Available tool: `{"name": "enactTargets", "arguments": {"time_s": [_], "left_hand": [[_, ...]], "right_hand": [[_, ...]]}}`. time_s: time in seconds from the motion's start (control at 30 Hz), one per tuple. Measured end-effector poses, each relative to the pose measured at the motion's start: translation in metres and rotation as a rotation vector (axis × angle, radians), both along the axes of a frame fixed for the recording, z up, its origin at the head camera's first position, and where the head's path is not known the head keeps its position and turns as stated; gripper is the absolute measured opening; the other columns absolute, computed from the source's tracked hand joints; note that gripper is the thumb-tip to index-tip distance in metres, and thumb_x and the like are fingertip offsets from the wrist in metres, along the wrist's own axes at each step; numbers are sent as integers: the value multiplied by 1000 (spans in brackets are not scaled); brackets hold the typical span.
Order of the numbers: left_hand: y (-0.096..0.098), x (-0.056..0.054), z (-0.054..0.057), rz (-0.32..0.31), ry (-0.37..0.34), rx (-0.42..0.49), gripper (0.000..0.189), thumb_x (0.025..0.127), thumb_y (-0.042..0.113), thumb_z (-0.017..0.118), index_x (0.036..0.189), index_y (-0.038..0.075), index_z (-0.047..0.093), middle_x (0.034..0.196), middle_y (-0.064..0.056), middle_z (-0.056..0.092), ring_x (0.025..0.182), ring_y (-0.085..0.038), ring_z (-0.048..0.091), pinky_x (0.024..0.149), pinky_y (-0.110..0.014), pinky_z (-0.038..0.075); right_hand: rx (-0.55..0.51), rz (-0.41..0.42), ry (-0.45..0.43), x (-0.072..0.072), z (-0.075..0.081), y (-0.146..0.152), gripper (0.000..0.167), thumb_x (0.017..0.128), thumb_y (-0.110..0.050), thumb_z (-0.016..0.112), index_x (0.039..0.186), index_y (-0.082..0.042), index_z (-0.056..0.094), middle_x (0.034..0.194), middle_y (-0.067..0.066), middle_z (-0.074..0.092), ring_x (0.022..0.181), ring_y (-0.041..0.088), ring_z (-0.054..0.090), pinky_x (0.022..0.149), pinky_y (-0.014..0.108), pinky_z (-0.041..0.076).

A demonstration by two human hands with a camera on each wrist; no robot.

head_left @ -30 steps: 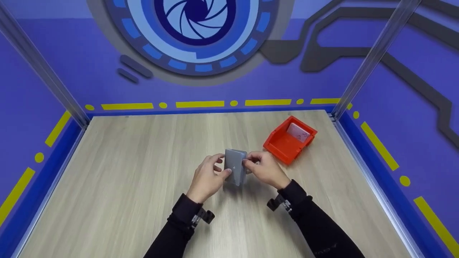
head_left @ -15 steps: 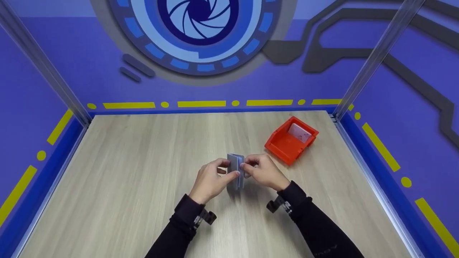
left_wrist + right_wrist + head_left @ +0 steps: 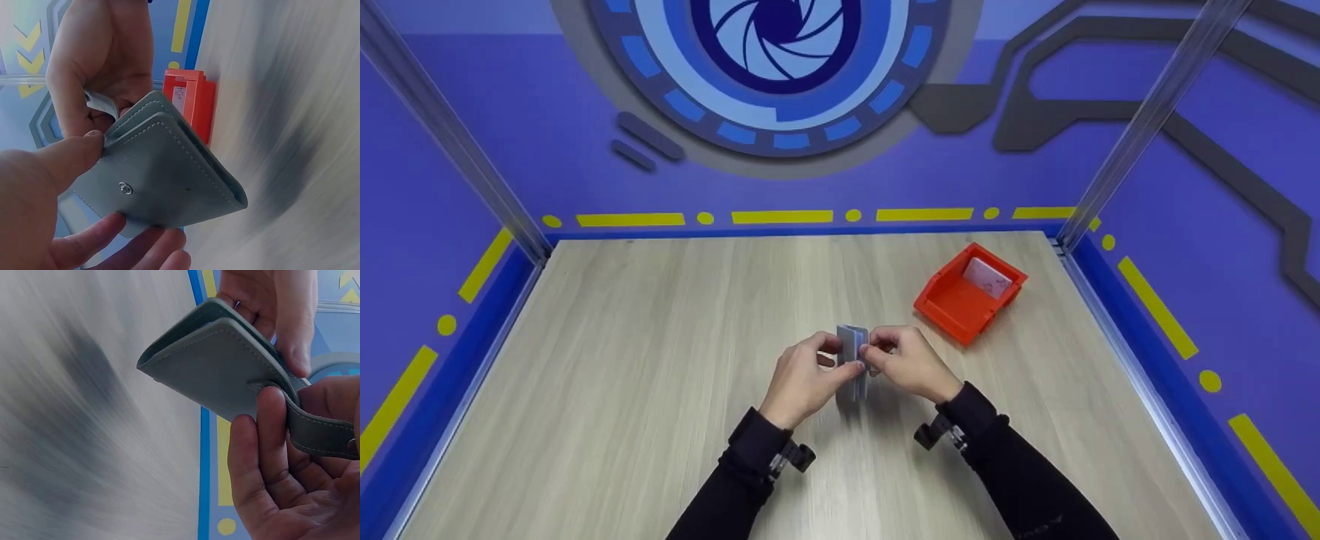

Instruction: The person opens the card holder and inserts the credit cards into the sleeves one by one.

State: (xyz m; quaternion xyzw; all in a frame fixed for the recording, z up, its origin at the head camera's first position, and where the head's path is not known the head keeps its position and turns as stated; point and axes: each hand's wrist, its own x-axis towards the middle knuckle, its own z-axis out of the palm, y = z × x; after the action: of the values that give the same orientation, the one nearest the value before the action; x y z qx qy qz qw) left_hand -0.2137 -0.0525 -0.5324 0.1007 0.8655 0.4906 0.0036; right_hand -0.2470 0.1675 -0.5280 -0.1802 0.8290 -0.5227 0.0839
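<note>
A small grey leather wallet (image 3: 846,343) with stitched edges stands upright between both hands, over the middle of the table. My left hand (image 3: 802,379) holds its left side, thumb near the edge and fingers behind. On the face towards the left wrist camera is a metal snap stud (image 3: 125,188). At the other side, my right hand (image 3: 915,362) pinches the wallet's edge by its closing strap (image 3: 323,433). The strap is unfastened and stands out from the cover, its snap partly in view at the frame edge. The two covers lie slightly apart along the edge.
A red plastic bin (image 3: 949,307) stands at the back right of the wooden table (image 3: 660,375), a pink patterned card-like piece (image 3: 988,277) leaning inside. Blue printed walls (image 3: 780,195) close off the back and sides.
The wallet has turned so its edge faces the head camera more, and it has come slightly nearer. The left thumb has shifted right towards the edge. Both hands keep hold; the bin stays put.
</note>
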Motion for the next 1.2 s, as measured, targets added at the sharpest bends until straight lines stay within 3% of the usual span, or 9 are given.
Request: {"name": "enactTargets", "arguments": {"time_s": [0.07,0.27,0.33,0.43,0.63,0.87,1.07,1.2], "left_hand": [[1,0,-1,6,11,-4,42,96,45,85,123,15,75,124,-6,79,104,-25,78,89,-45,63],[3,1,2,9,-3,4,37,100,40,78,128,16,74,125,-6,78,105,-24,78,88,-42,64],[4,1,3,16,-8,6,35,101,36,75,130,15,74,125,-7,78,105,-23,78,87,-41,64],[7,1,2,48,-3,-20,32,100,30,70,128,14,73,122,-6,79,105,-23,79,86,-39,65],[8,1,2,95,81,-89,19,100,26,70,115,14,71,112,-8,82,99,-23,81,83,-41,64],[3,1,3,56,74,-65,27,102,38,78,114,15,72,112,-7,81,95,-20,79,82,-40,64],[3,2,2,48,70,-92,31,98,43,83,111,16,71,110,-6,82,97,-23,79,85,-42,63],[2,2,3,44,48,-79,28,99,39,80,113,16,72,112,-7,81,99,-24,79,85,-43,64]], "right_hand": [[-1,-10,6,0,-1,-1,16,106,-14,69,92,-10,76,85,3,69,78,18,66,71,31,61],[3,-37,4,0,-1,0,15,106,-15,69,95,-11,78,89,4,71,81,18,66,79,51,66],[0,-47,3,0,-1,1,14,106,-14,69,95,-11,78,90,5,72,81,19,67,79,52,66],[-6,-52,8,1,-2,-1,14,105,-13,69,94,-10,77,89,5,71,79,18,67,78,53,66],[-25,-44,12,2,-1,-2,16,105,-11,70,90,-8,74,85,2,69,76,15,67,77,53,66],[-37,-48,-8,3,0,0,16,104,-11,69,90,-8,74,88,0,68,77,14,65,75,43,66],[-40,-27,-13,4,-3,1,16,105,-11,69,91,-7,75,85,1,67,76,16,66,78,52,67],[-36,-38,-25,3,-4,3,15,105,-12,69,92,-7,75,87,2,68,77,17,66,78,50,67]]}}
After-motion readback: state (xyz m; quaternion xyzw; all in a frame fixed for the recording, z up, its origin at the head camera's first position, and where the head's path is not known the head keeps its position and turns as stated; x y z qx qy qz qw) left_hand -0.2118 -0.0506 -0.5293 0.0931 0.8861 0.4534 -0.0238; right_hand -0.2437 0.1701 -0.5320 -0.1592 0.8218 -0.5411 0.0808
